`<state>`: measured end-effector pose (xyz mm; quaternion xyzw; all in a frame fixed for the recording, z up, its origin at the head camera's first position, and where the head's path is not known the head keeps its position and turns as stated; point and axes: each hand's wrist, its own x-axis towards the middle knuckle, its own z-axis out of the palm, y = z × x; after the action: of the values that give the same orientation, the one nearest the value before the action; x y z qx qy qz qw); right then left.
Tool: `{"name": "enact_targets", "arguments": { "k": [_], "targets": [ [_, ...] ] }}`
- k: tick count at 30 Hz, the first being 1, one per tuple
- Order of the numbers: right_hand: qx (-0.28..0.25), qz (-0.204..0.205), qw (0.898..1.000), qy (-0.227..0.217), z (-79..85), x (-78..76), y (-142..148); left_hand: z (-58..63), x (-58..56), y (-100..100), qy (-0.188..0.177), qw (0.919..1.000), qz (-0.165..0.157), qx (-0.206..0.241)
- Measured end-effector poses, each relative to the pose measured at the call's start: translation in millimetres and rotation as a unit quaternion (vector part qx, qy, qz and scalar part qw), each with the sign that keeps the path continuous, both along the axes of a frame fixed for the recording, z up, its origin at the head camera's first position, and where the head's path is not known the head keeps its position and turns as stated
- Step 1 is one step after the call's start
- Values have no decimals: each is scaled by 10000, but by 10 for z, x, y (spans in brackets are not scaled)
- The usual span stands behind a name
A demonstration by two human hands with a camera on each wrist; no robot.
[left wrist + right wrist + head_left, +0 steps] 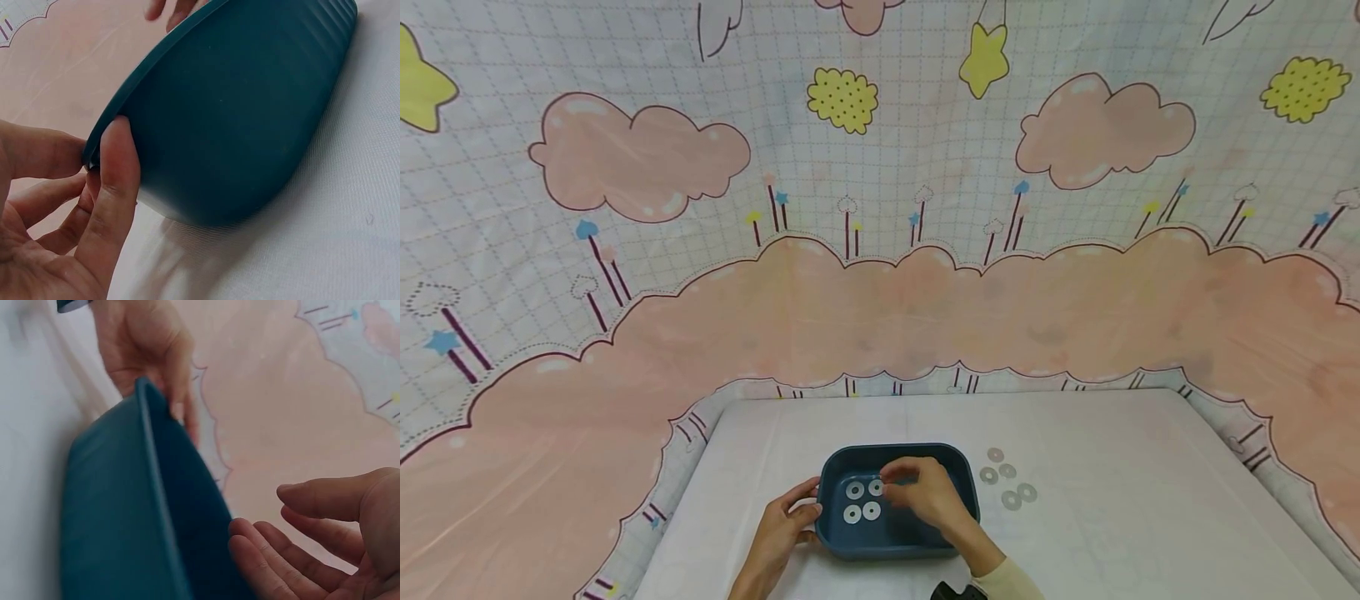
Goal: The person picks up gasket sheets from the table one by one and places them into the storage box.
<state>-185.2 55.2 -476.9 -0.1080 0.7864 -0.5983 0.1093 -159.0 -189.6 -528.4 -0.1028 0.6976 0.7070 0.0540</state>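
A dark teal rectangular tray (917, 537) with rounded corners stands on the white-covered table. My left hand (778, 525) grips its left end, with the thumb and a finger pinching the rim in the left wrist view. Several flat washer-like rings (846, 516) lie in the tray's left half, grouped close together. Over them hovers my right hand (931, 498), its thumb and fingers apart. Nothing shows between those fingers (312, 494) in the right wrist view. In the head view, the fingertips partly cover one ring.
Several more pale rings (1006, 502) lie loosely grouped on the white tablecloth (1120, 500), right of the tray. A patterned cloth (925, 317) with clouds and stars hangs behind and around the table. A dark object (955, 592) sits by the right wrist.
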Motion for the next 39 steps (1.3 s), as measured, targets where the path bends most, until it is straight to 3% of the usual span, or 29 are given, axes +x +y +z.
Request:
{"name": "enact_targets", "arguments": {
  "k": [10, 21, 39],
  "targets": [
    [256, -157, 9987, 408, 113, 51, 293, -3, 3, -2, -60, 10000, 24, -38],
    [-284, -514, 9981, 189, 130, 86, 663, 2, 2, -2, -74, 10000, 4, 5],
    [-171, -1395, 9901, -57, 60, 99, 1320, -14, 1, -12, -73, 10000, 9, -1]
  ]
}}
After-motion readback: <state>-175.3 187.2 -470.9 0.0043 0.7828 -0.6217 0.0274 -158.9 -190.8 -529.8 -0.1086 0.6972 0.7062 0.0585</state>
